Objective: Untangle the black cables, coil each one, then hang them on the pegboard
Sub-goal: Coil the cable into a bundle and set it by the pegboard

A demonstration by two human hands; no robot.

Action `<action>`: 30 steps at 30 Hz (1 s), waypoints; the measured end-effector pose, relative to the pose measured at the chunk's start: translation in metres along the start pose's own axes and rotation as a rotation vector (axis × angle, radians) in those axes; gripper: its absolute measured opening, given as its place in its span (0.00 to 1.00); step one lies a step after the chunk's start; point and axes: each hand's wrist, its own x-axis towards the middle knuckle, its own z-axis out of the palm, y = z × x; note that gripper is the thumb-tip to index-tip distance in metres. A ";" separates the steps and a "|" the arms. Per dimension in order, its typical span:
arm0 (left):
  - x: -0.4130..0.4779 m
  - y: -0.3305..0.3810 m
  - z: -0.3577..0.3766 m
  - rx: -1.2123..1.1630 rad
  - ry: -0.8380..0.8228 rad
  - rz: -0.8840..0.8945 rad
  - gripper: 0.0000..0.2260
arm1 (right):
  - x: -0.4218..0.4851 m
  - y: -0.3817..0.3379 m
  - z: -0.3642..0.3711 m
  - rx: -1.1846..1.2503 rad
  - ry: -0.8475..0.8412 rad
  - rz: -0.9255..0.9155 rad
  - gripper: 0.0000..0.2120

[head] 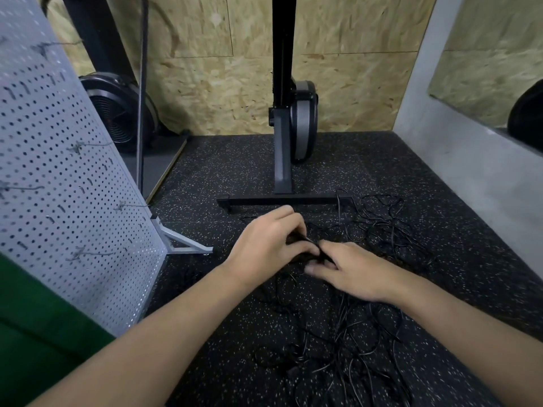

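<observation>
Tangled black cables [382,227] sprawl over the speckled black floor, from the far right to the near middle. My left hand [264,242] pinches a black cable end between thumb and fingers. Just to its right, my right hand [349,271] grips the same cable where the two hands meet, fingers curled down over the strands. More loops of cable [346,348] lie below my right forearm. The white pegboard [58,186] leans at the left on a metal foot, with several thin hooks sticking out of it.
A black exercise machine's upright [283,142] and its floor bar [282,199] stand just beyond my hands. A fan wheel [117,110] sits behind the pegboard. A grey wall [470,171] bounds the right side. The pegboard foot [188,245] juts onto the floor.
</observation>
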 end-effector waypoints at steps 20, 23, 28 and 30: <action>-0.017 -0.039 -0.006 -0.554 -0.212 -0.608 0.13 | -0.004 0.012 -0.013 0.521 -0.051 0.060 0.13; -0.023 -0.042 0.000 -0.514 -0.330 -0.620 0.10 | -0.004 0.013 -0.016 0.562 0.007 0.007 0.12; -0.018 -0.021 0.001 -0.662 -0.233 -0.711 0.09 | -0.005 0.016 -0.009 0.589 0.194 -0.030 0.10; -0.008 -0.002 -0.001 -0.816 -0.171 -0.727 0.09 | -0.004 0.016 -0.007 0.492 0.307 -0.054 0.11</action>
